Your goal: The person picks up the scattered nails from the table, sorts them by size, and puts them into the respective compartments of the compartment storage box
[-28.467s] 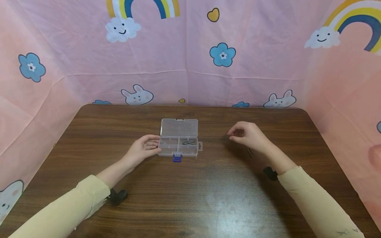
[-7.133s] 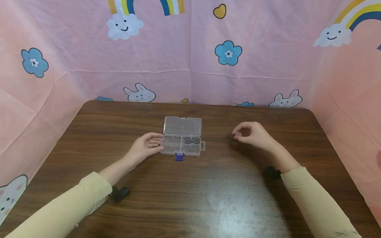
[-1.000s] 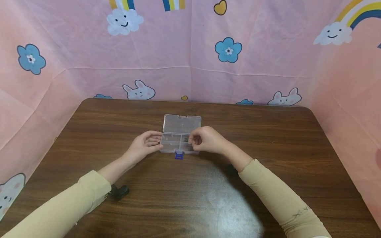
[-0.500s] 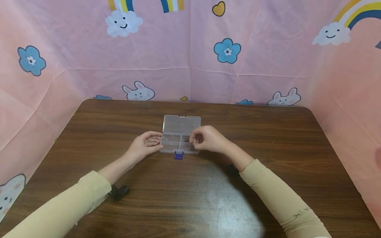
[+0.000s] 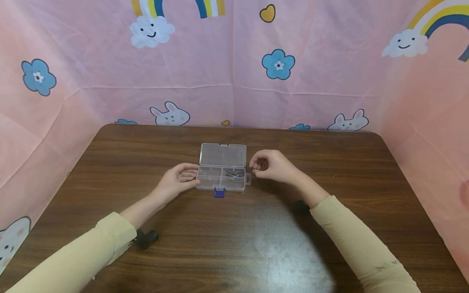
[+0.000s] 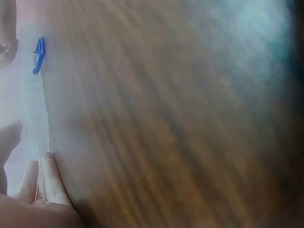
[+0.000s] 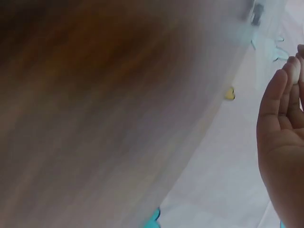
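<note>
A clear plastic compartment box (image 5: 209, 184) with its lid raised stands mid-table in the head view. My left hand (image 5: 176, 179) rests against its left end, thumb near the front and fingers behind; the left wrist view shows straight fingers touching its side. Several thin metal pieces, like nails or needles (image 5: 234, 173), lie crosswise in the back right compartment. Just right of the box hovers my right hand (image 5: 275, 166), fingers bent, thumb and index tips apart, nothing visible between them. A very thin sliver (image 5: 335, 174) lies on the table farther right.
The box has a blue latch (image 5: 219, 193) at its front and a hanging tab (image 5: 248, 179) on its right end. The brown wooden table (image 5: 220, 244) ends at a patterned pink cloth (image 5: 201, 65) behind it. Dark camera parts (image 5: 146, 239) sit under the wrists.
My right hand has come out of the box's right compartments and moved right. The thin pieces there show again. Earlier, thin pieces lay under that hand at right. My left hand stayed put.
</note>
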Motion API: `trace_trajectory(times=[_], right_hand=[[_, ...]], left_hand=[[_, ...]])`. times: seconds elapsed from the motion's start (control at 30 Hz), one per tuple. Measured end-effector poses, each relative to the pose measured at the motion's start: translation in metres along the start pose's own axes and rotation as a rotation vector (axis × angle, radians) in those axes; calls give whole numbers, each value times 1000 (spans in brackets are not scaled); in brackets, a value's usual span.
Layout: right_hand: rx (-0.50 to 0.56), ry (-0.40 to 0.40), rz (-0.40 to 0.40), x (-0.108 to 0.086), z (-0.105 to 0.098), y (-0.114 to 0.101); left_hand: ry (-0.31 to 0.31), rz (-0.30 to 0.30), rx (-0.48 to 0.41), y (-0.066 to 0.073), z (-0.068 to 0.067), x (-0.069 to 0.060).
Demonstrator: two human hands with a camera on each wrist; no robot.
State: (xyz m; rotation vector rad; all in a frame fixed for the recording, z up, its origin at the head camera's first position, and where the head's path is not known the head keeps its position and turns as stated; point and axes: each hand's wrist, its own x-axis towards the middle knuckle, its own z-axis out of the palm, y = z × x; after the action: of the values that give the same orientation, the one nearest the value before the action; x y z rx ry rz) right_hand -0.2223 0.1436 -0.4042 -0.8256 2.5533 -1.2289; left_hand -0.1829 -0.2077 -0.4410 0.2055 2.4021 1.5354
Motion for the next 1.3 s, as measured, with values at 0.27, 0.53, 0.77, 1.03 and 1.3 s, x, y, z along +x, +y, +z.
trace_trajectory(times=[0.27,0.53,0.77,1.03,1.3], right_hand=[[-7,39,45,-15,-28,13],[-29,79,98,-32,-55,25],[-92,141,132,-50,-75,37],[-164,199,159,-71,-96,48],[-202,235,190,-91,-112,59]], left_hand=[[-2,4,-10,1,0,-1],[0,7,-22,1,0,-1],[3,19,-12,1,0,-1],[-6,7,-21,0,0,-2],[-1,19,-13,-2,0,0]])
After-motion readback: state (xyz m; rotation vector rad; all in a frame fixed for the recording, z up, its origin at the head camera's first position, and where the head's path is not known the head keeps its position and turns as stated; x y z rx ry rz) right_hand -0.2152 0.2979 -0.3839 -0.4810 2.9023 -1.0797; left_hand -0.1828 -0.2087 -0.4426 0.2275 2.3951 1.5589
